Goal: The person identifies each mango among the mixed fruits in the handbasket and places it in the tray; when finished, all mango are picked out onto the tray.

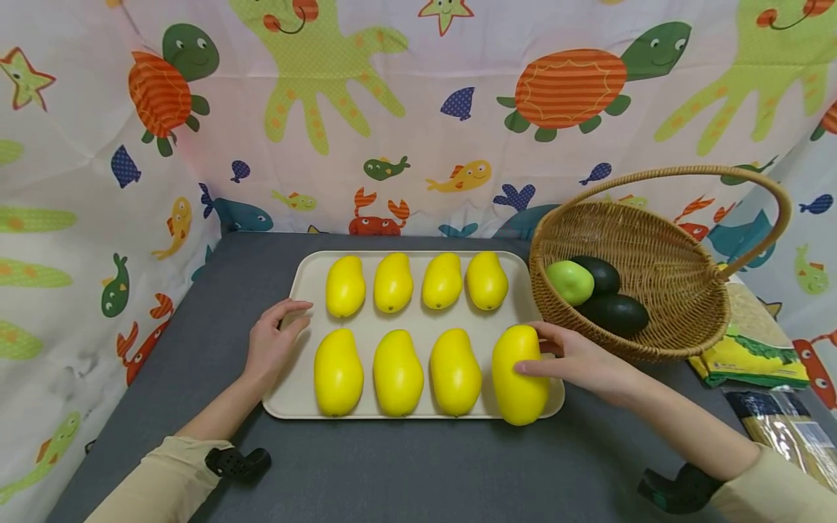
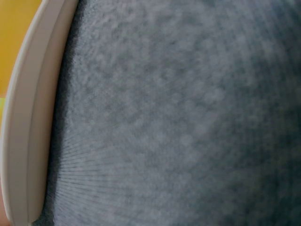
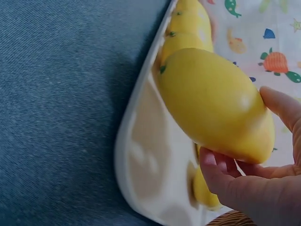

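My right hand [image 1: 578, 361] grips a yellow mango [image 1: 519, 385] between thumb and fingers at the front right corner of the cream tray [image 1: 418, 325]. In the right wrist view the same mango [image 3: 216, 103] is raised over the tray, tilted, its green stem end toward the left. Other mangoes [image 1: 455, 372] lie on the tray in a back row and a front row. On the left, my left hand [image 1: 277, 338] rests at the tray's side rim, fingers loosely extended and holding nothing. The left wrist view catches the tray's edge [image 2: 28, 117], with the hand almost wholly out of frame.
A wicker basket [image 1: 680, 290] with a tall handle leans at the back right, holding a green fruit [image 1: 570, 282] and two dark avocados [image 1: 615, 314]. Packaged goods [image 1: 752, 349] lie right of it. A patterned curtain [image 1: 418, 145] hangs behind the grey table [image 1: 418, 472].
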A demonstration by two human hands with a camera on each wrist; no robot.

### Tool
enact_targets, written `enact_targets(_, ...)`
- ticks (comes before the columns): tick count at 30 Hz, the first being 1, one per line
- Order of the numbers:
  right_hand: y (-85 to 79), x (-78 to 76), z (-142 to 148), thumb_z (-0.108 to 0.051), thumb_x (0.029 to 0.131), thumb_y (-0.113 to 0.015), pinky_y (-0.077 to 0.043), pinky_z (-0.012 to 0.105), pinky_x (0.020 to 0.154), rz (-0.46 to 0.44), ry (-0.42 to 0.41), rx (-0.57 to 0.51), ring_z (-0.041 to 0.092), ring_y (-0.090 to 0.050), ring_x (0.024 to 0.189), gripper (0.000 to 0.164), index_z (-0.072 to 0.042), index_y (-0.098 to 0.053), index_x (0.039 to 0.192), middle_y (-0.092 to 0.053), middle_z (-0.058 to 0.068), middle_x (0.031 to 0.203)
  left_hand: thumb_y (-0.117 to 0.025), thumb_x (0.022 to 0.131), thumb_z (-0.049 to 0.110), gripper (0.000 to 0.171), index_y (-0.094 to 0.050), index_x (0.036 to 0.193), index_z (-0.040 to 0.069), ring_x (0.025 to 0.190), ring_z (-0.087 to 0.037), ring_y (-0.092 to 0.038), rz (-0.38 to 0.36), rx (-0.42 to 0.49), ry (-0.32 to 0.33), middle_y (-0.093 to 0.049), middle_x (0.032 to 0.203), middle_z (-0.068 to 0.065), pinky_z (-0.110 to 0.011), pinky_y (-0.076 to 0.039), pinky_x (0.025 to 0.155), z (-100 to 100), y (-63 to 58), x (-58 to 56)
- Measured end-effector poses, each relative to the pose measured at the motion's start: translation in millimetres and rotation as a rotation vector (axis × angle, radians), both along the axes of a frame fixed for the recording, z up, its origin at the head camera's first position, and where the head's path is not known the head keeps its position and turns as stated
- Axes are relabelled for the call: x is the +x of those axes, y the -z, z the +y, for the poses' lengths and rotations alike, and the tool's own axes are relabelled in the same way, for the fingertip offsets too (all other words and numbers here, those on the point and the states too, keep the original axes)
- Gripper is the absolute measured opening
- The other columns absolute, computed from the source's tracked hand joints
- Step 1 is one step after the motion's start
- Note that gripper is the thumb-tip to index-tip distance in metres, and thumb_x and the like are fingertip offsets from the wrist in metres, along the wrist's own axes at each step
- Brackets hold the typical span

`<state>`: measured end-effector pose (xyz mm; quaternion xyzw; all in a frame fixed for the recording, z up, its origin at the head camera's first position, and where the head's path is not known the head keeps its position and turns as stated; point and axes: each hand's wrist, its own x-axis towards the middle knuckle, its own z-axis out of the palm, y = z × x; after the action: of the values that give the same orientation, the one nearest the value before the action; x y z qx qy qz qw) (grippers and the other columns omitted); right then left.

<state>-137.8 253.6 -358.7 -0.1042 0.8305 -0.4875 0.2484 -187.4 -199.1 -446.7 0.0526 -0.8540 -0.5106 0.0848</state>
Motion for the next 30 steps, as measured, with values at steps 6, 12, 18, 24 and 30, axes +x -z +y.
enact_targets(6, 12.1, -3.1, -1, -0.035, 0.091, -0.067, -0.044, 0.045, 0.1, -0.07, 0.057, -0.02, 0.034, -0.045, 0.126, 0.077, 0.0, -0.029, 0.148, -0.047, 0.02, 0.138, -0.065, 0.091, 0.016, 0.027, -0.07, 0.117, 0.01, 0.134, -0.026, -0.041, 0.004, -0.003, -0.001, -0.053, 0.139, -0.01, -0.049, -0.027, 0.112, 0, 0.5, 0.1)
enact_targets(12, 23.3, -5.9, -4, -0.035, 0.093, -0.065, -0.044, 0.042, 0.1, -0.123, 0.102, -0.048, 0.033, -0.045, 0.126, 0.077, 0.004, -0.027, 0.147, -0.042, 0.024, 0.142, -0.065, 0.091, 0.016, 0.027, -0.07, 0.117, 0.009, 0.135, -0.026, -0.04, 0.01, -0.006, 0.008, -0.052, 0.14, -0.011, -0.051, -0.026, 0.113, 0, 0.5, 0.6)
enact_targets(18, 29.5, -9.0, -6, -0.037, 0.094, -0.063, -0.043, 0.041, 0.098, -0.13, 0.12, -0.039, 0.031, -0.048, 0.119, 0.075, 0.006, -0.029, 0.145, -0.044, 0.024, 0.137, -0.066, 0.091, 0.016, 0.027, -0.07, 0.116, 0.01, 0.135, -0.026, -0.04, 0.013, -0.008, 0.008, -0.052, 0.14, -0.011, -0.05, -0.025, 0.113, 0, 1.0, 0.3)
enact_targets(24, 36.4, -12.3, -7, -0.041, 0.093, -0.063, -0.044, 0.039, 0.095, -0.082, 0.133, 0.025, 0.028, -0.051, 0.115, 0.073, 0.003, -0.035, 0.145, -0.049, 0.02, 0.133, -0.065, 0.091, 0.017, 0.027, -0.07, 0.116, 0.01, 0.136, -0.026, -0.04, 0.004, -0.004, 0.008, -0.052, 0.14, -0.01, -0.05, -0.025, 0.113, 0, 1.1, 0.4)
enact_targets(30, 41.0, -14.3, -7, -0.046, 0.093, -0.061, -0.044, 0.042, 0.097, -0.027, 0.136, 0.096, 0.031, -0.049, 0.121, 0.075, 0.002, -0.036, 0.145, -0.048, 0.021, 0.137, -0.065, 0.091, 0.017, 0.027, -0.07, 0.117, 0.01, 0.135, -0.026, -0.04, 0.007, -0.004, 0.009, -0.052, 0.14, -0.01, -0.051, -0.026, 0.113, -1, 0.8, 0.1)
